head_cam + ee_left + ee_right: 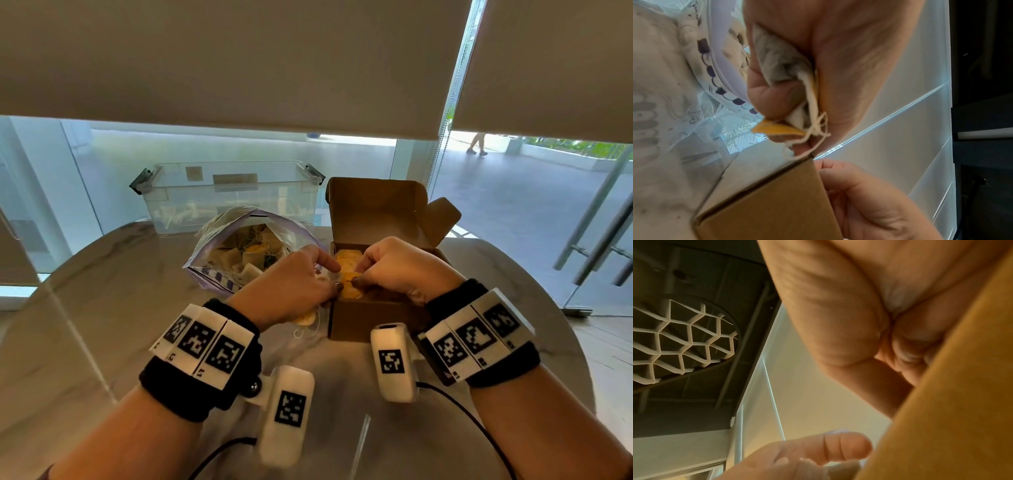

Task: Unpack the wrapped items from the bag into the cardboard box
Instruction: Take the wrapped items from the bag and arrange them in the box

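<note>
An open brown cardboard box (370,320) stands right of centre, with several yellow wrapped items (344,262) inside. To its left lies the clear zip bag (219,277), mouth open, full of pale sachets. My left hand (298,284) is at the box's near left corner, index finger stretched over the rim. Its other fingers (774,100) curl round a pale sachet (781,65) with white string and a yellow tag (777,129). My right hand (397,267) hovers over the box, fingers curled, pinching a yellow item (354,289) near the front wall.
A clear plastic storage bin (233,195) stands at the table's far edge, behind the bag. The box's lid flap (376,209) stands upright at the back. The round marble table (102,325) ends close to a glass wall and blinds.
</note>
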`<state>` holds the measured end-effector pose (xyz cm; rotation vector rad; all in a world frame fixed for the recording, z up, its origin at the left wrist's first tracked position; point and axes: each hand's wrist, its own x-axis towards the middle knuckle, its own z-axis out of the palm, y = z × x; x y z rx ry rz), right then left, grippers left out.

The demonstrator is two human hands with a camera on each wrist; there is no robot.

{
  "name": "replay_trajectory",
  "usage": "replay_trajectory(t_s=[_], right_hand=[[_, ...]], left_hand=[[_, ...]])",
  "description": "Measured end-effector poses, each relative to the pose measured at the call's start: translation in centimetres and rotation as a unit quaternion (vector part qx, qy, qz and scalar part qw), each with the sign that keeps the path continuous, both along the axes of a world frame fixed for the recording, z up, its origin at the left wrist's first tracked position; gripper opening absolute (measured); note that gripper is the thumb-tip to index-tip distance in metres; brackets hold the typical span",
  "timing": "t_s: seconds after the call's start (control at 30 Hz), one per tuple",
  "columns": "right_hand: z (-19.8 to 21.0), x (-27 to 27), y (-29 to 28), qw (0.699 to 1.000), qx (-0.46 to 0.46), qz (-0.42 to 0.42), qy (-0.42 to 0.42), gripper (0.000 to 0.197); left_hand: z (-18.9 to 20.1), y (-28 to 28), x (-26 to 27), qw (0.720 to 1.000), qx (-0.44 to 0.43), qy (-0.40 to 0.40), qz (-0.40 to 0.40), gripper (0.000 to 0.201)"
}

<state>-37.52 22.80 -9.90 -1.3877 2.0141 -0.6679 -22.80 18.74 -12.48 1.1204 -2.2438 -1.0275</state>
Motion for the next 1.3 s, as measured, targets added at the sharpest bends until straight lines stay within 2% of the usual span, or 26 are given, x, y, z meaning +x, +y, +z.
replay_trajectory(t_s=[0.1, 0.27, 0.4, 0.57, 0.67, 0.87, 1.03, 1.1, 1.17, 1.23, 1.3], right_hand=[[0.3, -0.4, 0.3, 0.998, -0.023, -0.023, -0.062, 0.006], [1.6, -2.0, 1.4, 0.994, -0.057, -0.038, -0.087, 0.008], [2.3, -2.4, 1.9, 0.998, -0.017, 0.013, -0.062, 0.007], [1.2, -1.0, 1.1, 0.995, 0.061, 0.076, 0.027, 0.011], [0.5, -0.3, 0.4, 0.993, 0.091, 0.073, 0.001, 0.012], [-0.2, 0.1, -0.3, 0.999, 0.043, 0.016, -0.013, 0.005], [-0.5, -0.1, -0.4, 0.998, 0.036, 0.046, -0.023, 0.014], [-0.5, -0.5, -0.2, 0.998, 0.021, 0.048, -0.020, 0.015], [-0.2, -1.0, 0.1, 0.999, 0.000, 0.041, -0.013, 0.014], [-0.1, -1.4, 0.4, 0.999, -0.032, 0.021, -0.018, 0.011], [-0.1, -1.5, 0.7, 0.995, -0.096, -0.007, -0.009, 0.009]], left_hand=[[0.0, 0.0, 0.0, 1.000, 0.002, 0.008, -0.005, 0.022], [0.0, 0.0, 0.1, 1.000, 0.009, 0.017, -0.008, 0.023], [0.1, 0.0, 0.1, 1.000, 0.009, 0.014, -0.008, 0.021], [0.0, 0.2, -0.1, 1.000, 0.014, 0.010, 0.004, 0.023], [0.0, 0.3, -0.1, 1.000, 0.015, 0.011, 0.013, 0.025], [0.0, 0.2, -0.2, 1.000, 0.013, 0.015, 0.007, 0.018], [0.0, 0.2, 0.1, 1.000, -0.003, 0.019, 0.002, 0.018], [0.3, 0.1, 0.4, 0.999, -0.001, 0.052, 0.008, 0.017], [0.9, 0.1, 0.6, 0.989, 0.046, 0.138, 0.031, 0.027], [1.4, 0.1, 0.9, 0.961, 0.121, 0.242, 0.063, 0.036], [1.8, 0.1, 1.3, 0.921, 0.179, 0.334, 0.091, 0.036]])
